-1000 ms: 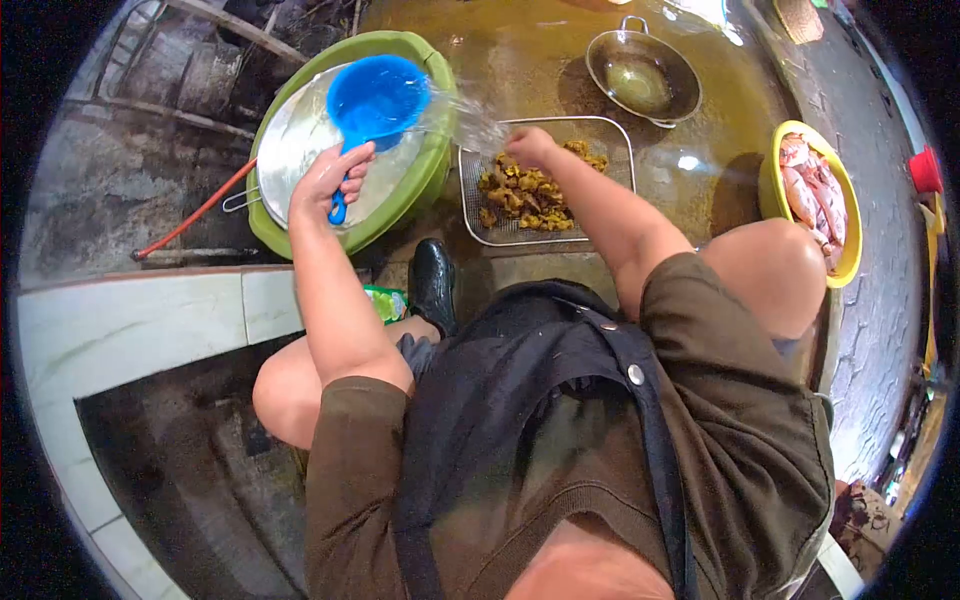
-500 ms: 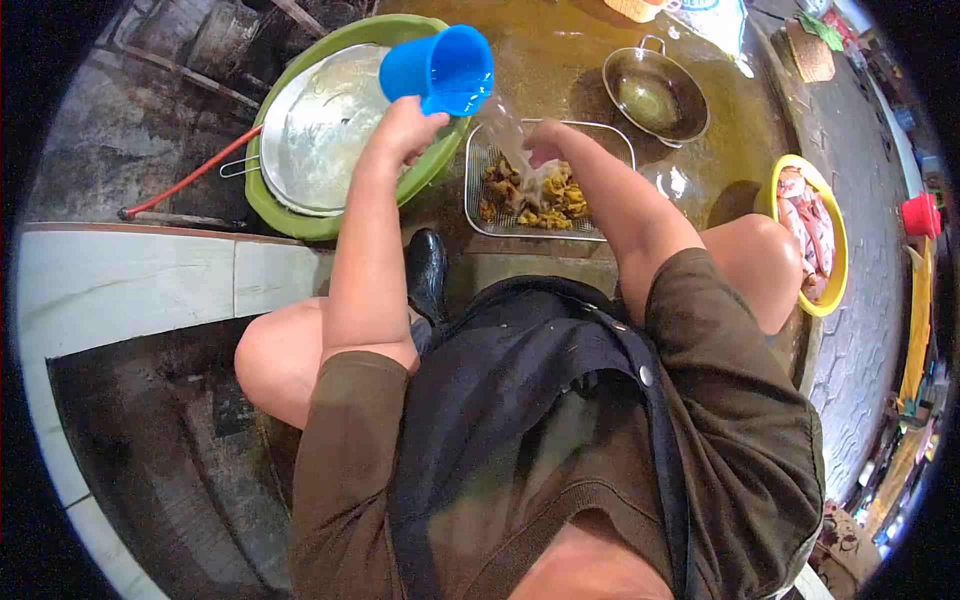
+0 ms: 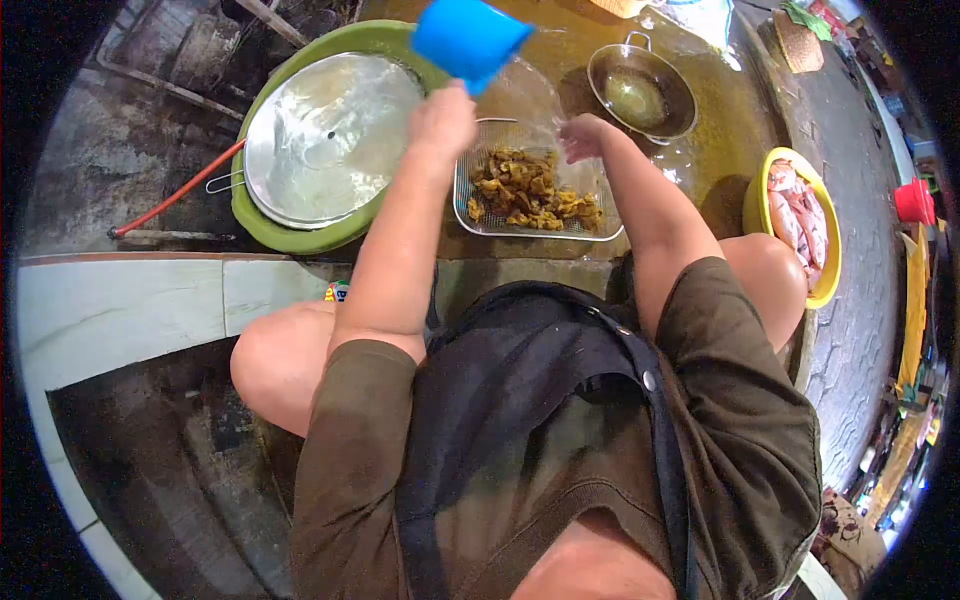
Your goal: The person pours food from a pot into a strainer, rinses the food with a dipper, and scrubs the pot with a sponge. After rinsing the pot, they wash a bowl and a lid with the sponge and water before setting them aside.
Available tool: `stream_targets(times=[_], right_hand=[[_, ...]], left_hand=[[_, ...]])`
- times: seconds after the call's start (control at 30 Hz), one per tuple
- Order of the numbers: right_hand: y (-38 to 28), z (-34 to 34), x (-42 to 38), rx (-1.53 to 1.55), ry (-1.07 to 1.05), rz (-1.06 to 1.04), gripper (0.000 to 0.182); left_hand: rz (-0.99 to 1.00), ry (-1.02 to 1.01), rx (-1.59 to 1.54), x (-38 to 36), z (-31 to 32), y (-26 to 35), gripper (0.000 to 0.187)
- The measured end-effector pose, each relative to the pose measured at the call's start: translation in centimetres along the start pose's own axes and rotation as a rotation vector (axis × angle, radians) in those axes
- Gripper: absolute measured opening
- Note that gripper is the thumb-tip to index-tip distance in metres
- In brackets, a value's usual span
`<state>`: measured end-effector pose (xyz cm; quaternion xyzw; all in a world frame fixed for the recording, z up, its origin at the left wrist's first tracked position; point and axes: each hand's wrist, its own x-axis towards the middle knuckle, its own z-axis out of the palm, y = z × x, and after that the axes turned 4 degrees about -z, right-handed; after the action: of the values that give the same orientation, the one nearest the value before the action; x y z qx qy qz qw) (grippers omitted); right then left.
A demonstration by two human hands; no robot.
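Note:
My left hand (image 3: 441, 119) grips the handle of a blue plastic scoop (image 3: 468, 38), tipped over a rectangular wire mesh basket (image 3: 481, 226) on the wet floor. Water streams from the scoop onto the far part of the basket. The basket holds a heap of brown-yellow pieces (image 3: 525, 193). My right hand (image 3: 581, 136) hovers over the basket's far right corner, fingers spread, holding nothing, in the splash.
A green basin (image 3: 262, 232) with a steel lid (image 3: 325, 135) on it sits to the left. A steel wok (image 3: 640, 92) stands behind the basket. A yellow bowl (image 3: 829, 280) of pink fish is at right. A red hose (image 3: 170, 205) and a white tiled ledge (image 3: 120, 305) lie at left.
The scoop left the green basin, swung right over the basket and tipped further. My right hand lifted off the brown-yellow pieces toward the basket's far right corner.

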<state>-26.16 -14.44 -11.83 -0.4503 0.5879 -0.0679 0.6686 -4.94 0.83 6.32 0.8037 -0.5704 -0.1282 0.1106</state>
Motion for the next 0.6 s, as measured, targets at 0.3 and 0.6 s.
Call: stream_targets(times=[0.3, 0.6], right_hand=[[7.8, -5.2, 8.8, -1.082, 0.056, -0.219, 0.016], [4.0, 0.1, -0.4, -1.992, -0.095, -0.393, 0.019]], left_hand=[[-0.522, 0.203, 0.000, 1.4, 0.6, -14.8, 0.033], [-0.558, -0.221, -0.304, 1.7, 2.6, -16.9, 0.023]])
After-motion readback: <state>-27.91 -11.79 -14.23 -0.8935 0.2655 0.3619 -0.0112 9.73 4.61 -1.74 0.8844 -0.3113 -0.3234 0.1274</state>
